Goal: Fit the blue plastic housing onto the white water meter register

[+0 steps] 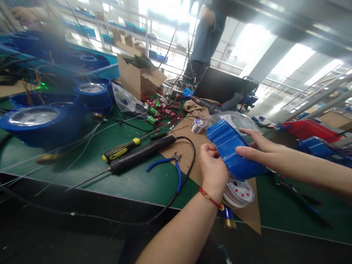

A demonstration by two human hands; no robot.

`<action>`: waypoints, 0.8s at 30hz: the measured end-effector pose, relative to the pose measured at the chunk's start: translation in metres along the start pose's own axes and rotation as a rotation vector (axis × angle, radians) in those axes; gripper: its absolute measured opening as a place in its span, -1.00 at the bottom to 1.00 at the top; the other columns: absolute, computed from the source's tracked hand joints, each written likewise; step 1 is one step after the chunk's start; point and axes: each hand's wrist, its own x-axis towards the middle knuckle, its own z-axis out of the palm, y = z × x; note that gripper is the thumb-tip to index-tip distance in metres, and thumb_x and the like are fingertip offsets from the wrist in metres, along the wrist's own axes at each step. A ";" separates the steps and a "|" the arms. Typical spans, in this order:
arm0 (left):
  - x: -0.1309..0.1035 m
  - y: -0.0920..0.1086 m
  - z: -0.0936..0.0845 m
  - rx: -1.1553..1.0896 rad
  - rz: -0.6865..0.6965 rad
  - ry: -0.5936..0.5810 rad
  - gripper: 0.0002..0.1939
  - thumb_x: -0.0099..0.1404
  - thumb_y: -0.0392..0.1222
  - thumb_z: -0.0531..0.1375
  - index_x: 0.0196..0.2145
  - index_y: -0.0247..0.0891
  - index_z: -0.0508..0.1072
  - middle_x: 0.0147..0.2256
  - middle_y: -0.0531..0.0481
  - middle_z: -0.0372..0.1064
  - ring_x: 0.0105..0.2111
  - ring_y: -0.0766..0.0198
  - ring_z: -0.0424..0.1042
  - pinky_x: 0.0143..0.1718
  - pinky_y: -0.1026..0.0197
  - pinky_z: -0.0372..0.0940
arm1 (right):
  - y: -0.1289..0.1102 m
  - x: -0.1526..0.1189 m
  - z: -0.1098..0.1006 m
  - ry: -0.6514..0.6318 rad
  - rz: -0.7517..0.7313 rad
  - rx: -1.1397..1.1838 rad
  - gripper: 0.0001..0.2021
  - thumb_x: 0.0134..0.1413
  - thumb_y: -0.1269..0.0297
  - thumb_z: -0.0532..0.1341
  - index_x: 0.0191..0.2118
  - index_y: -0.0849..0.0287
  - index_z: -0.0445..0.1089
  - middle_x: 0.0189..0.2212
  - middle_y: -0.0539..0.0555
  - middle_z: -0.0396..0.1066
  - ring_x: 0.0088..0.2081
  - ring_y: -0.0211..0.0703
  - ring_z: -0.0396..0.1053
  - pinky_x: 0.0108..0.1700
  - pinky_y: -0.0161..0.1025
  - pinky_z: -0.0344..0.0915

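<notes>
Both my hands hold a blue ribbed plastic housing above the green bench. My left hand grips its lower left edge with curled fingers. My right hand lies flat along its right side, fingers stretched across the top. Under the housing sits a round white dial part on a brown cardboard sheet, with a brass fitting near my left wrist.
Left of my hands lie blue-handled pliers, a black soldering iron with its cable, and a yellow-black screwdriver. Blue water meters stand at the left. A solder spool, red wires, cardboard boxes and a standing person are behind.
</notes>
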 end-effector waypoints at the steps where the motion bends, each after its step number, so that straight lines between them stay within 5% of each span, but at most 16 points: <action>1: -0.002 0.001 -0.002 0.003 0.012 -0.009 -0.67 0.05 -0.34 0.30 -0.31 -0.22 0.21 -0.43 0.10 0.37 -0.45 0.38 0.40 -0.38 0.37 0.27 | 0.003 0.002 0.000 0.015 -0.031 -0.101 0.00 -0.13 -0.44 0.20 0.36 -0.02 0.00 0.23 0.22 0.18 0.14 0.47 0.23 0.18 0.36 0.11; 5: -0.009 0.005 -0.014 0.034 0.031 -0.097 -0.70 0.08 -0.27 0.31 -0.24 -0.25 0.32 -0.35 0.04 0.42 -0.40 0.34 0.43 -0.33 0.33 0.29 | 0.006 0.002 0.001 0.014 -0.064 -0.348 -0.03 -0.14 -0.54 0.04 0.29 0.01 0.17 0.16 0.25 0.25 0.12 0.44 0.25 0.18 0.34 0.11; 11: -0.023 0.005 -0.033 0.131 0.020 -0.191 -0.71 0.19 -0.22 0.29 -0.13 -0.24 0.36 -0.25 0.00 0.45 -0.28 0.33 0.43 -0.22 0.34 0.29 | -0.002 -0.013 0.001 -0.053 -0.050 -0.346 0.04 -0.15 -0.51 0.06 0.36 0.06 0.02 0.19 0.26 0.23 0.14 0.39 0.24 0.19 0.25 0.14; 16: -0.026 0.009 -0.042 0.175 -0.023 -0.231 -0.73 0.18 -0.14 0.32 -0.30 -0.25 0.29 -0.39 0.05 0.41 -0.39 0.34 0.43 -0.34 0.35 0.30 | -0.001 -0.025 0.004 -0.048 -0.072 -0.372 -0.06 0.00 -0.43 0.03 0.39 0.04 -0.07 0.28 0.22 0.12 0.22 0.37 0.15 0.23 0.25 0.07; 20: -0.023 -0.001 -0.045 0.212 -0.012 -0.198 -0.70 0.16 -0.15 0.29 -0.33 -0.20 0.19 -0.41 0.07 0.44 -0.41 0.32 0.47 -0.38 0.37 0.31 | -0.006 -0.036 0.009 -0.015 -0.080 -0.388 -0.10 0.11 -0.32 0.02 0.41 0.11 -0.18 0.33 0.23 -0.01 0.25 0.32 0.11 0.26 0.22 0.04; 24: -0.019 -0.015 -0.052 0.269 0.022 -0.145 -0.66 0.16 -0.13 0.29 -0.29 -0.18 0.14 -0.45 0.08 0.46 -0.46 0.31 0.47 -0.42 0.37 0.31 | -0.004 -0.046 0.016 0.039 -0.085 -0.366 -0.14 0.09 -0.26 0.11 0.37 0.18 0.01 0.18 0.35 0.20 0.10 0.33 0.28 0.15 0.22 0.19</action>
